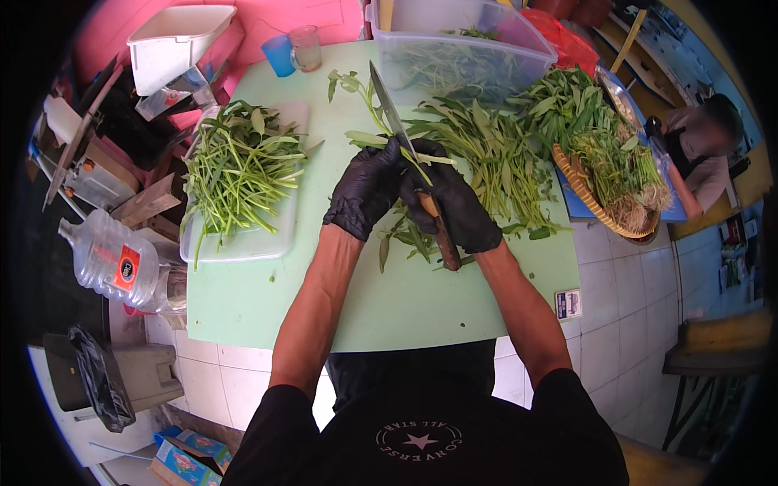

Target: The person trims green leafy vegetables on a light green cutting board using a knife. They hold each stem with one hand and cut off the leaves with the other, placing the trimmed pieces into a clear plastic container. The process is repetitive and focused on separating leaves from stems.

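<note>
Both my hands wear black gloves and meet above the pale green table (389,313). My right hand (459,200) grips the wooden handle of a kitchen knife (389,103), whose blade points away from me. Pinched in my left hand (368,185) are leafy green stems (364,138), which look like water spinach; the blade crosses them. A pile of loose leafy stems (495,158) lies just beyond my right hand. To the left, cut stems (243,170) are heaped on a translucent plastic lid or tray (285,249). Some leaves (413,237) lie under my hands.
A clear plastic bin (462,67) of greens stands at the back, near a blue cup (278,56) and a glass mug (306,48). At right, a woven basket (577,188) holds rooted bunches beside another person (699,146). A large plastic bottle (115,261) is off the table's left edge.
</note>
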`<state>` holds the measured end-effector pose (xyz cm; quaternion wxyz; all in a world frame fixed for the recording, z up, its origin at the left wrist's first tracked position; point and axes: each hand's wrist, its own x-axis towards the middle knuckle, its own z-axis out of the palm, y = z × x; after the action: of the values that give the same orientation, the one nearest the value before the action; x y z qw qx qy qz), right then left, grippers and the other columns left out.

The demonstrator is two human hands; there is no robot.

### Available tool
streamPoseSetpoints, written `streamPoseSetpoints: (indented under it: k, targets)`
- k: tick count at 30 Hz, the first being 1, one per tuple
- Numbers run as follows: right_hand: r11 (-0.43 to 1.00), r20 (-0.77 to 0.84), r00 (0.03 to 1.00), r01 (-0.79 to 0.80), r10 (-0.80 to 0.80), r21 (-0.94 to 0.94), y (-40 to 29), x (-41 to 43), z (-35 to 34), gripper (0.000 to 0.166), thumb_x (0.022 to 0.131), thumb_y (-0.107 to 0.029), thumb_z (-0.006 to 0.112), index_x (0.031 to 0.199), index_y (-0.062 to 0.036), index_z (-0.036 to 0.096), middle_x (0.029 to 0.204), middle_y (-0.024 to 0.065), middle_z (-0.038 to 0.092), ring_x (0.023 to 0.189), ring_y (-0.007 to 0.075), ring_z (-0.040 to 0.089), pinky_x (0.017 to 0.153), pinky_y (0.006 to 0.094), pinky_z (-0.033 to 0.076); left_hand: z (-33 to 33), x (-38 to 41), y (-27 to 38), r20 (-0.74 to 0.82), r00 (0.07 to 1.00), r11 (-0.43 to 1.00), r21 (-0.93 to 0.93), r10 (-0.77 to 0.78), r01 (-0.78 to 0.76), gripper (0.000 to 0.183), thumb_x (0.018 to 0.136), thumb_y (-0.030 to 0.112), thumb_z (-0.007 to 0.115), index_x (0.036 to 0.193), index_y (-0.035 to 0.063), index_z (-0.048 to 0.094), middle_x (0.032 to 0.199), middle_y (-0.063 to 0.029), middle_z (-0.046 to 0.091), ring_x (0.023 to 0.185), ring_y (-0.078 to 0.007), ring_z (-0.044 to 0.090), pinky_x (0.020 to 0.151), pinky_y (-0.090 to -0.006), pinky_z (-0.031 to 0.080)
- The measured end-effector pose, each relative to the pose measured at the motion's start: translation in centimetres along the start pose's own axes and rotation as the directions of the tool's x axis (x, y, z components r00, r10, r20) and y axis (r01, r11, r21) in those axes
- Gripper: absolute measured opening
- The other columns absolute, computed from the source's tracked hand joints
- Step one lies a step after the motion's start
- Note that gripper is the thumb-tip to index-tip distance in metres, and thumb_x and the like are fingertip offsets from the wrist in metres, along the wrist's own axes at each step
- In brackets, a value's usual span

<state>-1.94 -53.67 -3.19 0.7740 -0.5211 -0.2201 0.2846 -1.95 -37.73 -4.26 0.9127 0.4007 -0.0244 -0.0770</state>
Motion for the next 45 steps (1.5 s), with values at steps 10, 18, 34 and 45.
streamPoseSetpoints:
  k: [10, 18, 34, 45]
  targets:
    - [0.996, 0.08, 0.994, -0.083, 0.08, 0.043, -0.5, 0.0, -0.1, 0.044, 0.101, -0.035, 0.045, 0.14, -0.0205, 0.03, 0.077, 0.0036, 0.05, 0.047, 0.0079, 0.04, 0.041, 0.0216, 0.033, -1.5, 0.4, 0.1, -0.135, 0.985, 0.994, 0.031, 0.104, -0.1, 0.035, 0.096, 0.037, 0.057, 0.108, 0.0049, 0.059, 0.097, -0.006, 0.062, 0.089, -0.0173, 0.059, 0.08, -0.0329, 0.049]
    - [0.997, 0.058, 0.996, -0.067, 0.064, 0.043, -0.7, 0.0, -0.5, 0.041, 0.102, -0.038, 0.043, 0.136, -0.0189, 0.031, 0.075, 0.0031, 0.049, 0.048, 0.0076, 0.041, 0.041, 0.0215, 0.033, -1.7, 0.8, -0.3, -0.066, 0.99, 0.987, 0.112, 0.122, -0.114, 0.039, 0.095, 0.038, 0.058, 0.113, 0.0035, 0.057, 0.103, -0.0089, 0.062, 0.093, -0.0208, 0.06, 0.081, -0.0353, 0.051]
    - [0.996, 0.036, 0.999, -0.032, 0.029, 0.087, -0.4, -0.1, -0.8, 0.033, 0.099, -0.039, 0.049, 0.121, -0.0161, 0.038, 0.076, 0.0008, 0.049, 0.053, 0.0074, 0.046, 0.043, 0.0216, 0.036, -0.3, -0.2, -0.7, -0.044, 0.996, 0.997, 0.018, -0.075, 0.076, 0.041, 0.094, 0.041, 0.058, 0.115, 0.0062, 0.057, 0.103, -0.0089, 0.061, 0.095, -0.0228, 0.061, 0.08, -0.0405, 0.053]
    - [0.989, 0.161, 0.986, -0.056, 0.034, 0.135, 1.3, 0.4, -0.9, 0.055, 0.097, -0.045, 0.05, 0.142, -0.0185, 0.031, 0.081, 0.0048, 0.058, 0.043, 0.008, 0.041, 0.039, 0.0211, 0.035, -4.0, 0.3, 2.2, -0.119, 0.954, 0.961, 0.011, 0.275, -0.276, 0.03, 0.093, 0.022, 0.061, 0.115, 0.0019, 0.061, 0.104, -0.0072, 0.065, 0.096, -0.0181, 0.062, 0.087, -0.0352, 0.05]
